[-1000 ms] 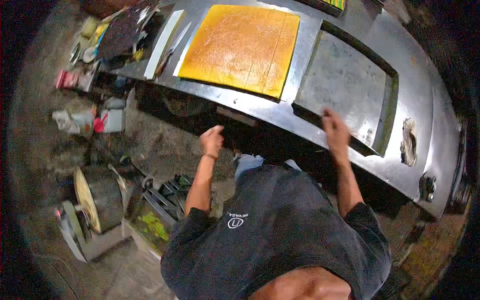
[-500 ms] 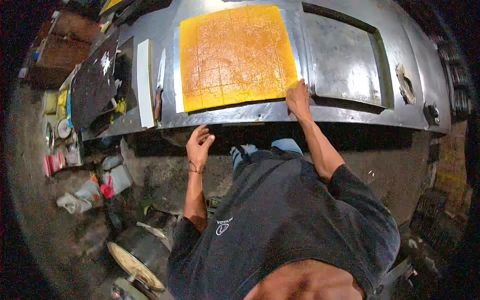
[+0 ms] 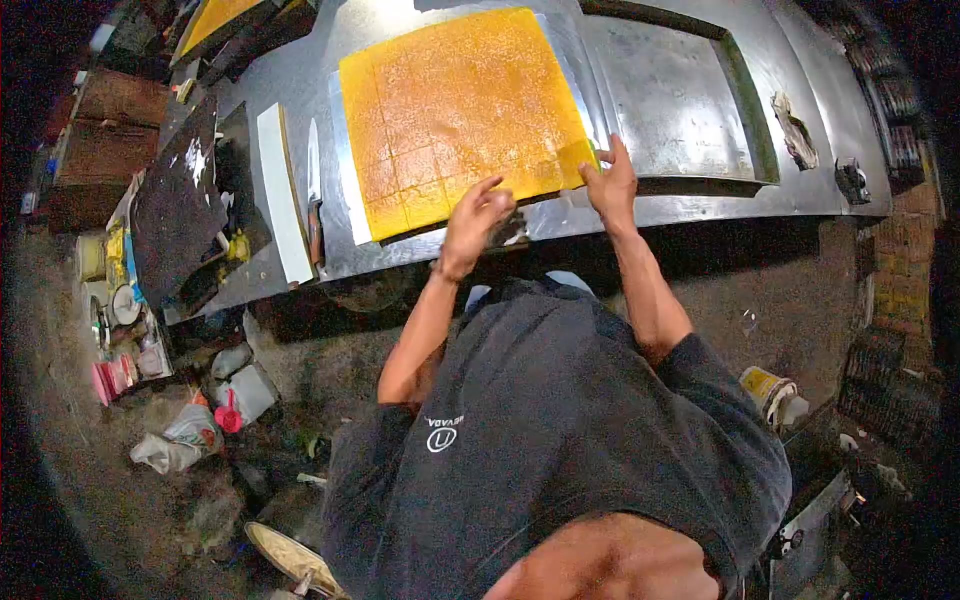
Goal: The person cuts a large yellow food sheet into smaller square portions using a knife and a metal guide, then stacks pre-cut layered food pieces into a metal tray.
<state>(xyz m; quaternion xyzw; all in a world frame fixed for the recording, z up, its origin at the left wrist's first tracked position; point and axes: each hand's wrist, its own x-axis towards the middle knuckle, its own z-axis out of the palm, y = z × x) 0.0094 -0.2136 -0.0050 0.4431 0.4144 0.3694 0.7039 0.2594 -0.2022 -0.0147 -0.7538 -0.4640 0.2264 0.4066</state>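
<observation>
A large square orange-yellow sheet cake [image 3: 460, 115], with a grid of lines across its top, lies on a pale sheet on the metal table. Over its front edge hovers my left hand [image 3: 478, 225], fingers loosely bent and apart, with nothing visible in it. Slightly blurred, this hand may or may not touch the cake. My right hand [image 3: 615, 190] is at the cake's front right corner, thumb near the corner and fingers stretched out along the right side. Its fingers are spread rather than closed.
Left of the cake lie a long knife [image 3: 314, 190] and a white strip [image 3: 285, 190]. A shallow metal tray [image 3: 665, 105] sits to the right, with a crumpled cloth [image 3: 795, 130] beyond it. A dark, worn sheet [image 3: 180, 190] covers the table's left end.
My left hand has risen from below the table edge to the cake's front edge. My right hand's fingers have spread at the corner. The view has shifted and turned slightly.
</observation>
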